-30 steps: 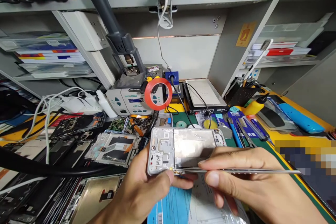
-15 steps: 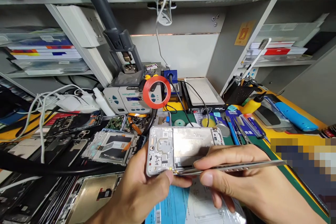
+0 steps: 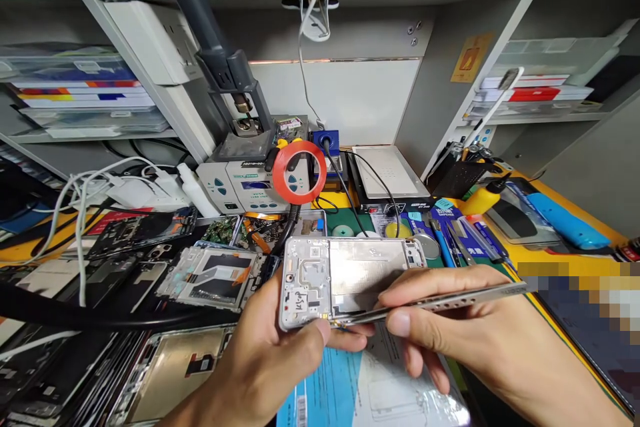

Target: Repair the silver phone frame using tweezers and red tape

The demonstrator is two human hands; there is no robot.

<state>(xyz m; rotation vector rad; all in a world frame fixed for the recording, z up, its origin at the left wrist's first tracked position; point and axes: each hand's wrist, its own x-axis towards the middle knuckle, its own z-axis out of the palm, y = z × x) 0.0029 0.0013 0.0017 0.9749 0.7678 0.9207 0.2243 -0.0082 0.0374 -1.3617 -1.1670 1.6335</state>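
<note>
A silver phone frame (image 3: 367, 267), with handwriting on its left part, is held up above the bench. My left hand (image 3: 280, 340) is closed around its lower left side, thumb on the near edge and fingers beneath. Between the thumb and fingers of my right hand (image 3: 450, 327) is a pair of metal tweezers (image 3: 450, 300), slanting down to the left. Their tips reach the near edge of the frame, beside a small gold contact close to my left thumb. Whether the tips grip anything is too small to tell. Below lies a blue and white plastic packet (image 3: 345, 387).
Several phone parts (image 3: 215, 277) and a thick black hose (image 3: 125, 323) crowd the left. Behind stand a hot-air station (image 3: 240, 187) with a red tape roll (image 3: 277, 173) and a flat heating plate (image 3: 387, 173). Hand tools and a yellow bottle (image 3: 483, 197) lie at the right.
The tweezers have rolled and tilted in my right hand, their rear end now higher and further left. My left hand and the phone frame are nearly still; the view has shifted slightly.
</note>
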